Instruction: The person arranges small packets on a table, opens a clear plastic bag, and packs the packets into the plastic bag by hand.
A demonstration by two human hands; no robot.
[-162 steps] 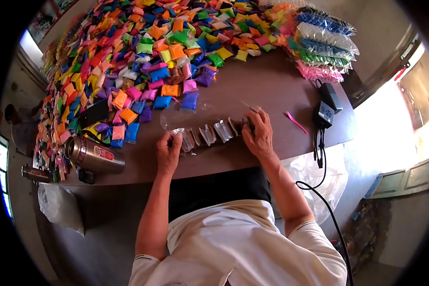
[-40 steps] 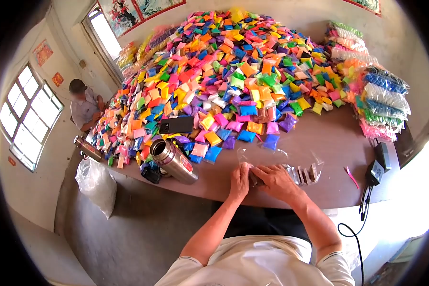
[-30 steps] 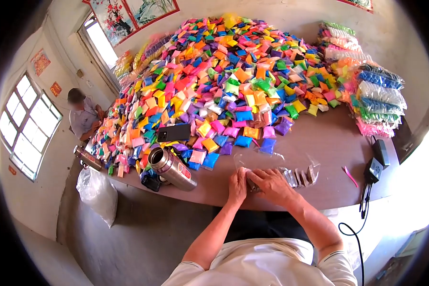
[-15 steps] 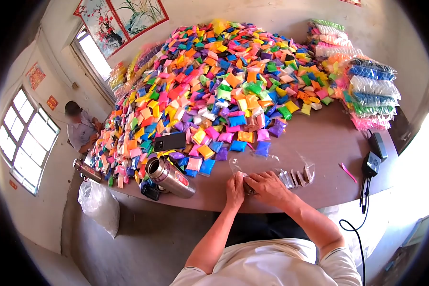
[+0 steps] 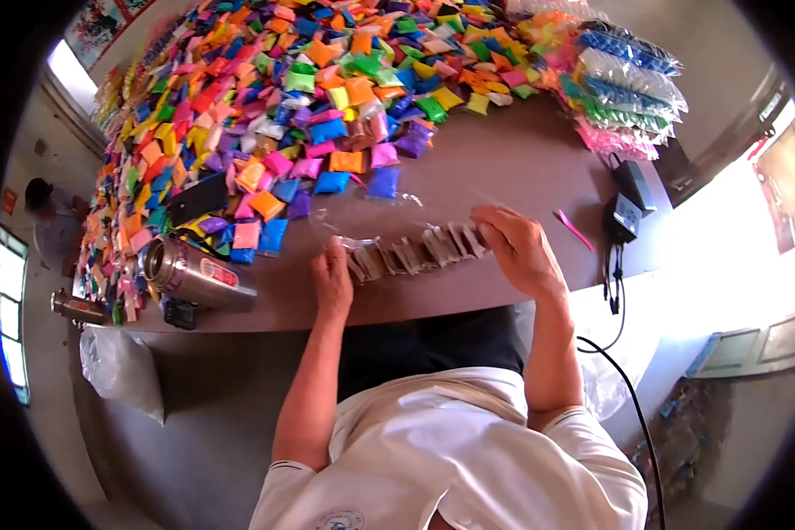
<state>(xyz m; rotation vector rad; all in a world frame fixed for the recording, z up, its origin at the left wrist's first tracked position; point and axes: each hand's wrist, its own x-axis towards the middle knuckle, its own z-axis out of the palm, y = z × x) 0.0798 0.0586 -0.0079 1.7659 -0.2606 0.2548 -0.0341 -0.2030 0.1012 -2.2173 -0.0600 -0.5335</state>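
A clear plastic bag [image 5: 375, 231] lies near the table's front edge with a row of small brownish-grey packets [image 5: 415, 253] inside, standing side by side. At the row's left end, my left hand [image 5: 333, 276] is closed on the bag's edge, its fingers pointing up. My right hand [image 5: 523, 252] rests against the opposite end, fingers stretched out and thumb side toward the packets. Part of the bag's film spreads loosely beyond the row.
A large heap of colourful small packets [image 5: 265, 106] covers the left and back. Nearby are a steel flask [image 5: 194, 272], a black phone [image 5: 199, 199], a pink strip [image 5: 574, 230], black adapters with cables [image 5: 623, 216] and stacked bagged packs [image 5: 632, 84]. A person [image 5: 57, 221] sits far left.
My hands have moved apart, from close together at the bag's left part to its two ends. More packets now show in a longer row. The camera view has shifted.
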